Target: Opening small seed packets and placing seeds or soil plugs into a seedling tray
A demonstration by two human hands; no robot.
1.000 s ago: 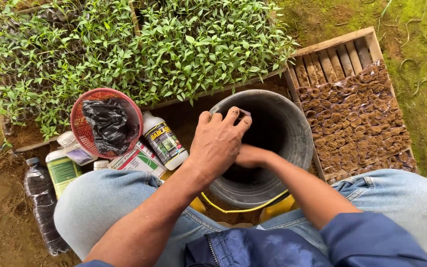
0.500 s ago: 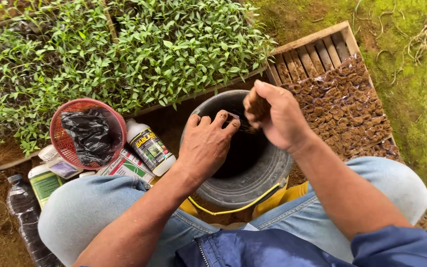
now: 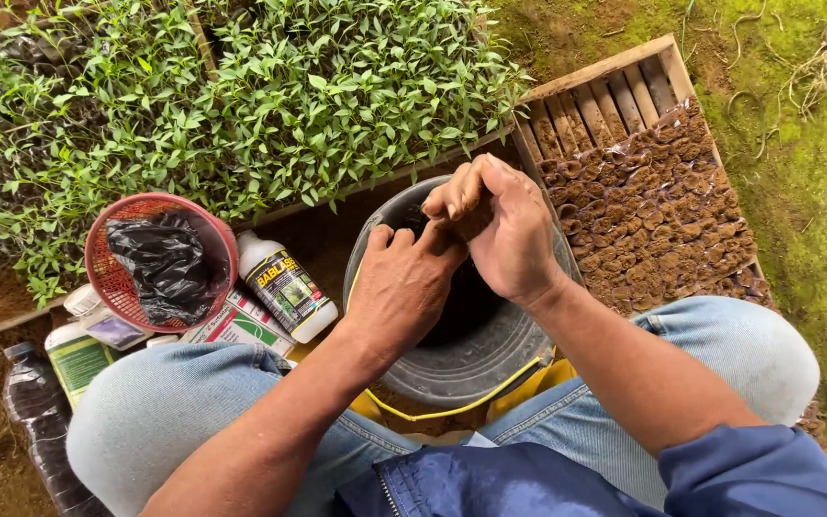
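1. My left hand [image 3: 404, 287] rests on the near-left rim of the grey bucket [image 3: 490, 359], fingers curled together.
2. My right hand [image 3: 504, 230] hovers over the bucket's mouth, fingers pinched on a small soil-filled bag [image 3: 474, 222].
3. The wooden tray of filled bags [image 3: 662, 201] lies right of the bucket.
4. The red basket [image 3: 160, 258] sits left of the bucket; seedlings [image 3: 270, 86] grow beyond it.

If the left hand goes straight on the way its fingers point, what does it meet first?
Probably the right hand, directly ahead over the grey metal bucket; the left hand looks already touching it, though depth is unclear.
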